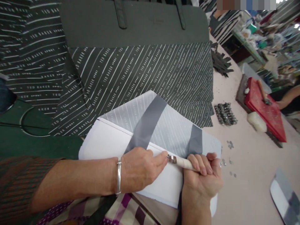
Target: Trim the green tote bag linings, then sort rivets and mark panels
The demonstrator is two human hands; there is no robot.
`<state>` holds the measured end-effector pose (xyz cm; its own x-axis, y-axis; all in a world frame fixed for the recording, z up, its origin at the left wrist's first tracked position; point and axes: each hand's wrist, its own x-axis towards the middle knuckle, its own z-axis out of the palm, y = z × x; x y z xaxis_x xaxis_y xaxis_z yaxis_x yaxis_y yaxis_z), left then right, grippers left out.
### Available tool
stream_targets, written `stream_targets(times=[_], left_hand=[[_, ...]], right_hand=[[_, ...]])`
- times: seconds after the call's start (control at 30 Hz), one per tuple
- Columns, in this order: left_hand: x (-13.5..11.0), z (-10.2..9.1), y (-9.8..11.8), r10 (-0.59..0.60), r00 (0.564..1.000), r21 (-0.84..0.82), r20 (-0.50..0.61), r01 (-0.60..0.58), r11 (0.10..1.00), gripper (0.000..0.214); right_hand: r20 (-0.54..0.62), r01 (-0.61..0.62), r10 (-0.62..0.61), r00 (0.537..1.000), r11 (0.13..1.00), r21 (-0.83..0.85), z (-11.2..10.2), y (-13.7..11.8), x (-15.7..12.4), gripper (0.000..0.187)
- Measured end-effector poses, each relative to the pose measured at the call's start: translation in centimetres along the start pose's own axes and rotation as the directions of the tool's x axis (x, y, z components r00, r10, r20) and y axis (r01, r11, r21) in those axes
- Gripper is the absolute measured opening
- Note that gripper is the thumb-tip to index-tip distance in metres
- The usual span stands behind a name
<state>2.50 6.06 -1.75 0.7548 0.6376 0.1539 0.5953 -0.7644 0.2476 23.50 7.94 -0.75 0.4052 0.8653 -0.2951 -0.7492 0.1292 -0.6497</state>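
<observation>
My right hand (202, 176) is wrapped round the pale handle of a tool with a short metal end (184, 163), whose exact kind I cannot make out. That metal end touches the fingertips of my left hand (140, 170), whose fingers are curled with the index finger extended. Whatever those fingertips may pinch is hidden. Both hands rest over a white-backed bag panel (107, 137) near my lap. Its folded-back part shows faint striped lettering and two grey straps (150, 118).
Beyond lies a stack of dark bag panels (140, 72) with white lettering and handles. To the right, the pink table (253, 187) bears dark strips (220, 61), small metal pieces (225, 114), and a red slab (264, 109) with a hammer (264, 92). A co-worker's arm (290, 97) reaches there.
</observation>
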Motion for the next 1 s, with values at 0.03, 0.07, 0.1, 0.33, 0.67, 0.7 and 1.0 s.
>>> stream_targets(times=[0.03,0.07,0.1,0.33,0.67,0.7,1.0], left_hand=[[0.0,0.0,0.0,-0.001,1.0,0.007,-0.001,0.001,1.0,0.036],[0.0,-0.1,0.1,0.0,1.0,0.012,0.0,0.0,1.0,0.036],[0.0,-0.1,0.1,0.002,1.0,0.015,-0.001,-0.002,1.0,0.036],[-0.2,-0.1,0.0,0.012,1.0,0.021,0.008,-0.013,1.0,0.037],[0.8,-1.4,-0.1,0.016,0.993,0.017,0.121,-0.018,1.0,0.036],[0.9,-1.6,-0.2,0.024,0.991,0.015,0.129,-0.026,1.0,0.036],[0.6,-1.1,-0.6,0.044,0.994,-0.034,0.104,-0.04,0.999,0.039]], right_hand=[[-0.002,0.007,-0.006,1.0,1.0,0.003,0.0,-0.1,0.1,0.014],[-0.005,0.014,-0.014,1.0,1.0,0.006,-0.1,-0.1,0.2,0.015],[-0.007,0.018,-0.018,1.0,1.0,0.009,-0.1,-0.2,0.2,0.015],[-0.003,0.01,-0.01,1.0,1.0,0.005,-0.1,-0.1,0.3,0.012],[0.022,0.01,-0.009,1.0,0.999,-0.047,0.3,0.3,0.3,0.009],[0.024,0.015,-0.014,1.0,0.999,-0.053,0.3,0.3,0.3,0.01],[0.032,0.033,-0.031,0.999,0.998,-0.061,0.6,0.6,0.5,0.01]])
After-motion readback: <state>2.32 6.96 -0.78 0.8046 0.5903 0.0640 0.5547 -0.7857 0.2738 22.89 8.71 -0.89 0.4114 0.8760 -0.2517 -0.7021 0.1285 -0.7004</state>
